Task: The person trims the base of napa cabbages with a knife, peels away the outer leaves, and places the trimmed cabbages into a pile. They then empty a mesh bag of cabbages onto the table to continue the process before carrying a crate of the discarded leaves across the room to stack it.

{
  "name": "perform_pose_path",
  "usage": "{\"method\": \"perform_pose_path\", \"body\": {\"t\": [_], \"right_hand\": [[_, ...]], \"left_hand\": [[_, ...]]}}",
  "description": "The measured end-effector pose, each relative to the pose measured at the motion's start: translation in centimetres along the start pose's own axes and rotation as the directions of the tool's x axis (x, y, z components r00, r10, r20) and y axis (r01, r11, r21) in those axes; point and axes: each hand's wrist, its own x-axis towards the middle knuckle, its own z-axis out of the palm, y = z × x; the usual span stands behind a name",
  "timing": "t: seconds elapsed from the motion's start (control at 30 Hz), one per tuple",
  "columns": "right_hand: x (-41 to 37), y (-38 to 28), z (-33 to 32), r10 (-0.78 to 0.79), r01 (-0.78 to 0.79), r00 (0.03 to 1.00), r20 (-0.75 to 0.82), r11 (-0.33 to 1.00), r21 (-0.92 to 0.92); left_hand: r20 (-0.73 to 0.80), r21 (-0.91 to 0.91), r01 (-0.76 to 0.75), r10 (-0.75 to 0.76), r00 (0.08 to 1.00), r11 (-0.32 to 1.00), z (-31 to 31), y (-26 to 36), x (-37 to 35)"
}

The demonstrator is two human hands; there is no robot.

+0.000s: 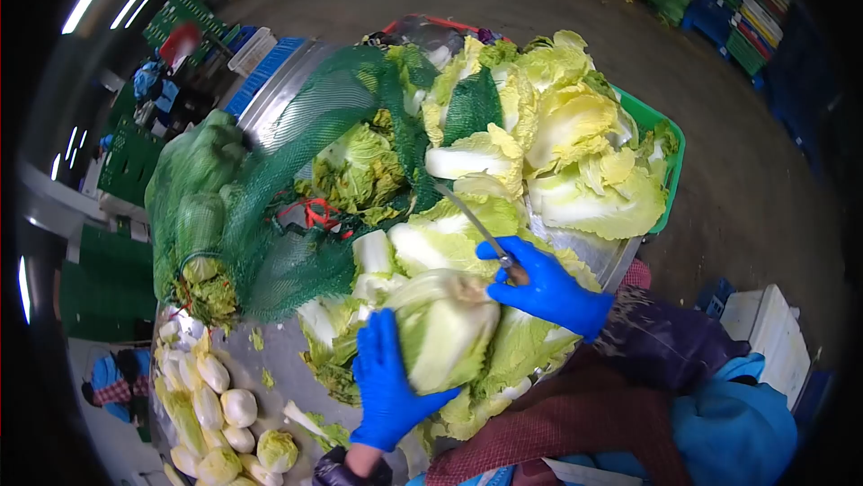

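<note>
Head view showed the left hand (388, 387), in a blue glove, at the lower middle of the frame. Its fingers (382, 333) lay spread and nearly straight against the side of a pale napa cabbage (447, 329), with the thumb reaching under its lower edge. The cabbage rested at the centre of the frame, on a heap of loose leaves (517, 351).

Just right of it, the right hand (548, 290), also gloved in blue, had its fingers curled tight round the handle of a knife (469, 221). The blade pointed toward the upper left, over the cut cabbage halves.

A green net bag (288, 207) sprawled across the left half of the pile, with more heads inside it. Yellow-green outer leaves filled a green crate (672, 158) at the upper right. Small trimmed cabbages (220, 401) lay in a row at the lower left, beside a bare patch of the steel counter (274, 356).
</note>
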Motion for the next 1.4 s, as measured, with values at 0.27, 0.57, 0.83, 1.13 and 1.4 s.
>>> {"method": "perform_pose_path", "body": {"t": [0.27,0.57,0.83,1.13,1.4], "right_hand": [[-5.5,-0.4,0.3,-0.272,0.412,0.910,0.313,0.505,-0.758],[-2.9,2.0,1.5,-0.117,0.341,0.937,0.330,0.086,-0.936],[1.5,5.5,0.5,-0.014,0.240,0.968,0.251,0.352,-0.905],[3.9,2.9,0.5,0.162,0.172,0.955,0.250,0.386,-0.906],[4.5,0.2,-0.4,0.542,0.126,0.743,0.392,0.462,-0.878]], "left_hand": [[0.032,-0.267,-0.022,0.032,0.999,0.963,-0.2,-3.9,0.3],[0.127,-0.239,-0.017,0.048,0.991,0.971,-1.0,-3.9,3.2],[0.101,-0.077,0.058,-0.050,0.994,0.995,-0.5,-2.7,4.3],[-0.084,0.051,0.248,-0.243,0.966,0.967,1.5,2.0,2.6],[-0.444,0.070,0.200,-0.149,0.884,0.977,8.3,3.7,-4.6]]}}
